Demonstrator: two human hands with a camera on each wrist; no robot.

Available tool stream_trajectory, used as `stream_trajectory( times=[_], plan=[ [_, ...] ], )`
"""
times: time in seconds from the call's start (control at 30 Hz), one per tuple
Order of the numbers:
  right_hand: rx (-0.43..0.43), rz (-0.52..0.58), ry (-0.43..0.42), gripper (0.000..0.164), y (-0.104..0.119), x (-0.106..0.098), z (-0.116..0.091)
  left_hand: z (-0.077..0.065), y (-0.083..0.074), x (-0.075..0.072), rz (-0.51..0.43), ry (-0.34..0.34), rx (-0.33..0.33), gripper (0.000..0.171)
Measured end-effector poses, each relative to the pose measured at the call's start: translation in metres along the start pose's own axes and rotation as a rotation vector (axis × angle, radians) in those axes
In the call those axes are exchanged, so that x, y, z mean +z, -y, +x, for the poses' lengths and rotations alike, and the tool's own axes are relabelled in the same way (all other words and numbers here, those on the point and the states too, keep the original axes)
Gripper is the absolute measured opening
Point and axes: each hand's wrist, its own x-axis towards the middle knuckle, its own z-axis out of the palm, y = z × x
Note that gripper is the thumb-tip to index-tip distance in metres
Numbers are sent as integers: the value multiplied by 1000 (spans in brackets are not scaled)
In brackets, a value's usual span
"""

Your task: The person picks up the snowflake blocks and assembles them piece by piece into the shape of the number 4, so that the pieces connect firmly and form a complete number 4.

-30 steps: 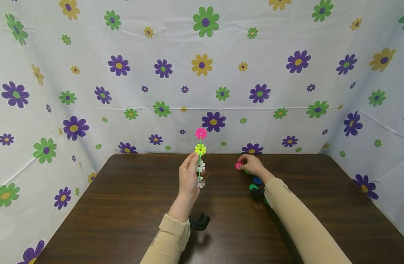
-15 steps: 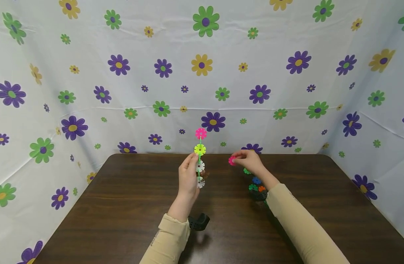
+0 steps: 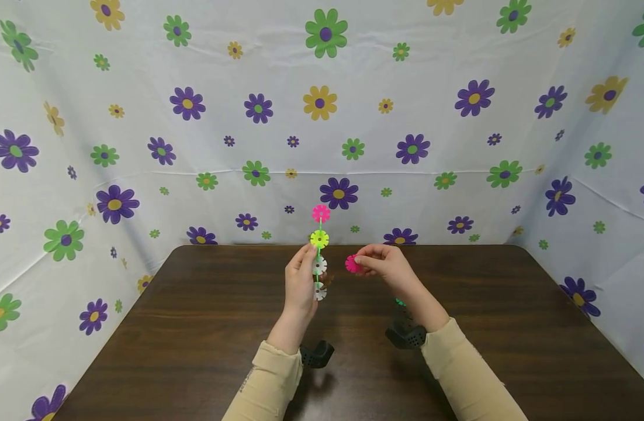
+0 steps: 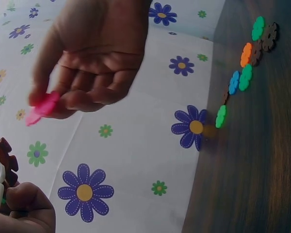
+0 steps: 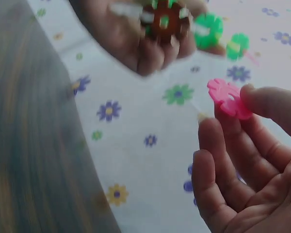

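Both my hands are busy above the dark brown wooden table [image 3: 222, 327]! My left hand [image 3: 300, 285] pinches the upright chain of notched, flower-shaped plastic discs [image 3: 321, 243] near its middle: bright pink at the top, yellow-green beneath, then two whites, with slim green discs set edge-on between them and a brown disc [image 3: 326, 279] poking out beside the whites. And over on my right, my right hand [image 3: 395, 270] has a loose bright pink notched plastic disc [image 3: 352, 264] by its rim, thumb against fingertips, narrow grip, held just beside the chain, a gap between the two! Down on the table, the left wrist view picks out a straggling line of green, blue, orange and brown discs [image 4: 246, 77]. Beige sleeves [image 3: 273, 374] on both arms, and behind it all hangs a white curtain printed with purple, green and yellow flowers [image 3: 443, 134].
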Motion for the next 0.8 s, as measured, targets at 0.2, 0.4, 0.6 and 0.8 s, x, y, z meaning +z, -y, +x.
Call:
stream_trajectory(
  times=[0.2,0.4,0.6,0.8],
  plan=[
    [-16,47,-19,19,4,15,-9,0,1,2,-9,9,-9,24],
    [-17,48,-26,18,5,24,-13,1,2,3,-16,19,-1,19],
    [-32,41,-20,18,5,28,-15,0,1,2,8,31,13,20],
    [-36,43,-40,17,6,33,-17,1,1,1,15,29,16,21]
  ],
)
